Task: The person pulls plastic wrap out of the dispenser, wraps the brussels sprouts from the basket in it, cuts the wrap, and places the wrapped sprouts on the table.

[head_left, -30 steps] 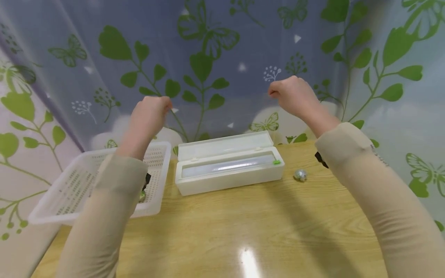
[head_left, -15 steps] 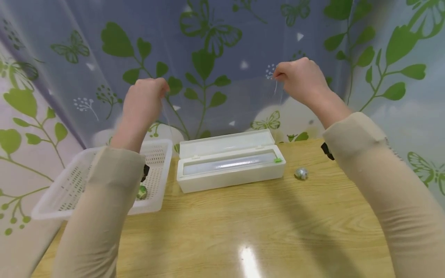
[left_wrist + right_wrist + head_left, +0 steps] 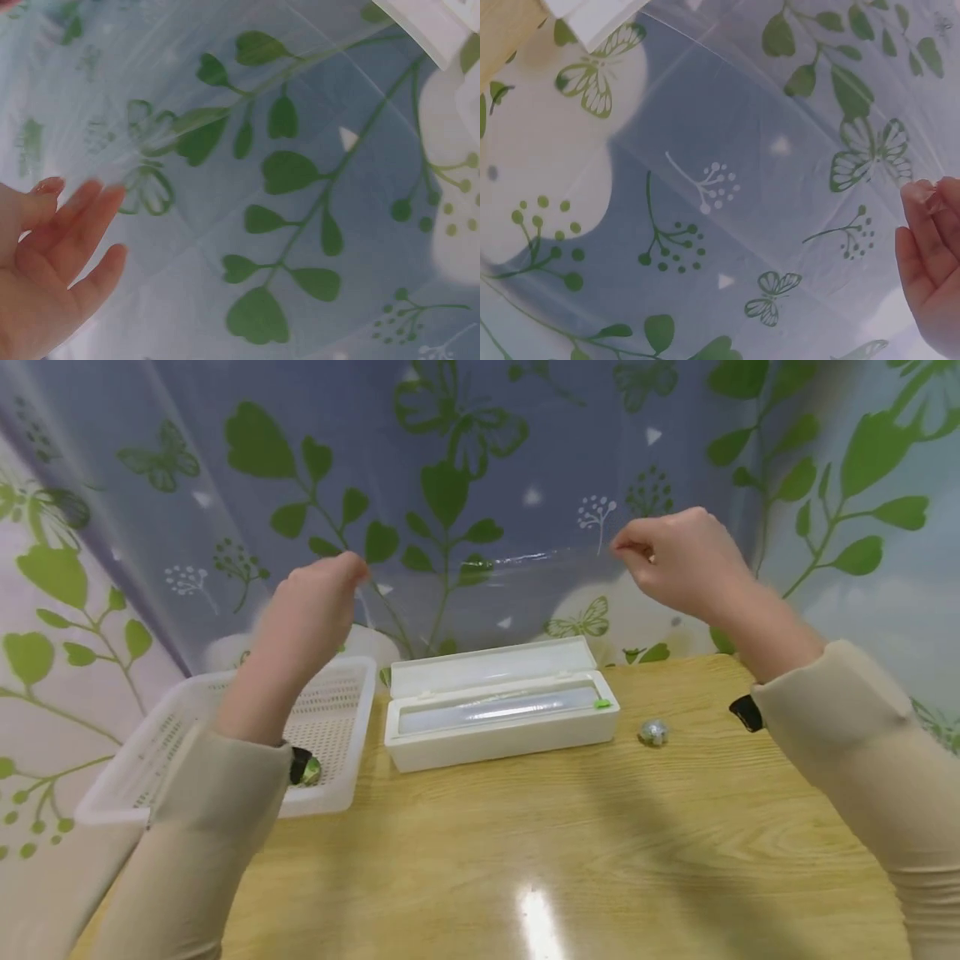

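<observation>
A clear sheet of cling film (image 3: 525, 558) stretches between the two raised hands, visible mainly as a thin glint. Its left end is pinched by the left hand (image 3: 307, 618), thumb against fingertips. On the right, the right hand (image 3: 686, 560) pinches the other end, and gathered film (image 3: 930, 196) shows at its fingertips in the right wrist view. Below them stands a white cling film dispenser box (image 3: 502, 745), its lid (image 3: 495, 668) tipped back. A shiny roll (image 3: 498, 710) lies inside, and a green slider (image 3: 602, 703) sits at the right end.
A white perforated basket (image 3: 363, 727) stands left on the wooden table (image 3: 480, 843), partly behind the left forearm. One small green item (image 3: 311, 771) lies in it. A silvery crumpled ball (image 3: 654, 732) rests right of the box. The patterned curtain (image 3: 525, 460) hangs close behind.
Both hands rose, then came down again. The right hand has shifted rightward, widening the gap between them, and a glint of taut film now shows there.
</observation>
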`<state>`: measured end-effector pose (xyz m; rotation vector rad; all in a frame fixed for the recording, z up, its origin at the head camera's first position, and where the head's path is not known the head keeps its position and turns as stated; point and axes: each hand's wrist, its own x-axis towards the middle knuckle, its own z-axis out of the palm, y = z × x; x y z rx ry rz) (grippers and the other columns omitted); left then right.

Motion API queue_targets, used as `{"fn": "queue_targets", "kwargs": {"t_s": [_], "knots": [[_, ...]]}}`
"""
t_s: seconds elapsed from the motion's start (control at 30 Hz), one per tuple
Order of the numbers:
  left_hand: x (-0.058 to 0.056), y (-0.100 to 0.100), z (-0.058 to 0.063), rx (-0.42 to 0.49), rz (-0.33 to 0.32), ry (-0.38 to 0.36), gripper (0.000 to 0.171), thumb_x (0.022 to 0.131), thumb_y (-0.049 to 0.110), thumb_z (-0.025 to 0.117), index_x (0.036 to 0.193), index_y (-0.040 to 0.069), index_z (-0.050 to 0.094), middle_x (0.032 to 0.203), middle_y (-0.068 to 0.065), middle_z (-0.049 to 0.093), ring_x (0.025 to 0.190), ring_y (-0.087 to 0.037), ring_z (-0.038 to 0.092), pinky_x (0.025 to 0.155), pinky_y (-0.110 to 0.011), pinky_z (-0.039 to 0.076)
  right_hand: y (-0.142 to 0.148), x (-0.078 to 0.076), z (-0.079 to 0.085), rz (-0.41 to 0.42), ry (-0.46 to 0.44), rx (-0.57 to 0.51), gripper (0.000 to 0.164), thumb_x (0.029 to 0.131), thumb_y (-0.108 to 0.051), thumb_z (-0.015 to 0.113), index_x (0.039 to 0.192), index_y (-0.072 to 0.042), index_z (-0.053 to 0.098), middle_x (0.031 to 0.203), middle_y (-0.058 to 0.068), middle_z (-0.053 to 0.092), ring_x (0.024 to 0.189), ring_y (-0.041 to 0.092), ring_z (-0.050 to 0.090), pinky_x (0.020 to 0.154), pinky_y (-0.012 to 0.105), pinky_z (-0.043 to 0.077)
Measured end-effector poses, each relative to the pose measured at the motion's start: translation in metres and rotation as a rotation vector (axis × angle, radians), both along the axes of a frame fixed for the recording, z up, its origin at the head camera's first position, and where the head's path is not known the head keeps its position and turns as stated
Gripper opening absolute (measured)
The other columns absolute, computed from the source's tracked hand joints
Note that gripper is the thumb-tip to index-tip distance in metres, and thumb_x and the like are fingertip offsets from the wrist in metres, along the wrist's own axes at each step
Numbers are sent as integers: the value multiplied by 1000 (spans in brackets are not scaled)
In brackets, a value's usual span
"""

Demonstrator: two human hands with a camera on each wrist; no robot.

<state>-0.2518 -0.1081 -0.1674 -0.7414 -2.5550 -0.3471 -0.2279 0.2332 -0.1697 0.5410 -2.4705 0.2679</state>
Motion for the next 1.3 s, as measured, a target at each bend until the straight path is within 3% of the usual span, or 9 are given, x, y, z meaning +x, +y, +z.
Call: {"fn": "queue_targets", "kwargs": {"t_s": [0.3, 0.43, 0.53, 0.7, 0.9, 1.1, 1.23, 1.3], "knots": [[49, -16, -32, 44, -268, 127, 14, 86, -6, 47, 94, -3, 58, 78, -12, 62, 69, -23, 59, 61, -35, 47, -5, 35, -42, 318, 253, 14, 7, 77, -2, 58, 76, 0, 65, 66, 7, 63, 54, 14, 59, 47, 28, 47], [65, -23, -50, 66, -355, 154, 15, 82, -6, 51, 92, 1, 59, 75, -4, 62, 66, -14, 58, 58, -29, 47, -8, 48, -62, 443, 279, -5, 23, 86, -17, 50, 76, -3, 65, 66, 4, 63, 55, 10, 58, 48, 25, 47], [75, -29, -68, 54, -463, 140, 15, 82, -2, 50, 92, 4, 60, 75, 1, 61, 64, -7, 54, 56, -24, 46, -11, 58, -81, 522, 291, -24, 35, 91, -25, 40, 74, -5, 63, 64, 1, 62, 53, 8, 56, 46, 22, 46], [85, -37, -98, -9, -603, -9, 18, 86, 3, 44, 94, 8, 59, 73, 9, 55, 58, 1, 41, 53, -17, 40, -16, 73, -122, 617, 218, -49, 30, 92, -22, 41, 73, -9, 60, 63, -4, 58, 50, 4, 50, 46, 16, 42], [95, -43, -126, -19, -631, -136, 24, 79, -5, 51, 97, 9, 59, 70, 15, 47, 56, 4, 36, 55, -12, 37, -17, 83, -165, 690, 112, -70, 22, 92, -20, 43, 76, -13, 56, 65, -8, 55, 52, 0, 46, 49, 12, 39], [101, -46, -151, 6, -656, -290, 22, 80, -4, 53, 97, 8, 59, 69, 17, 46, 57, 7, 38, 54, -8, 36, -12, 86, -188, 718, 138, -64, 19, 90, -19, 46, 76, -14, 58, 69, -9, 56, 58, 1, 50, 54, 16, 42], [106, -49, -171, 7, -690, -333, 19, 80, -2, 55, 92, 11, 60, 73, 16, 53, 62, 7, 44, 57, -7, 37, -7, 88, -198, 762, 218, -49, 18, 89, -16, 48, 78, -11, 61, 78, -4, 59, 67, 8, 55, 60, 22, 46], [108, -50, -180, 4, -700, -341, 18, 79, -1, 57, 89, 13, 60, 75, 15, 55, 65, 7, 46, 60, -7, 38, -5, 90, -201, 797, 213, -55, 16, 88, -14, 49, 79, -10, 62, 83, -1, 59, 72, 11, 56, 64, 24, 47]]}}
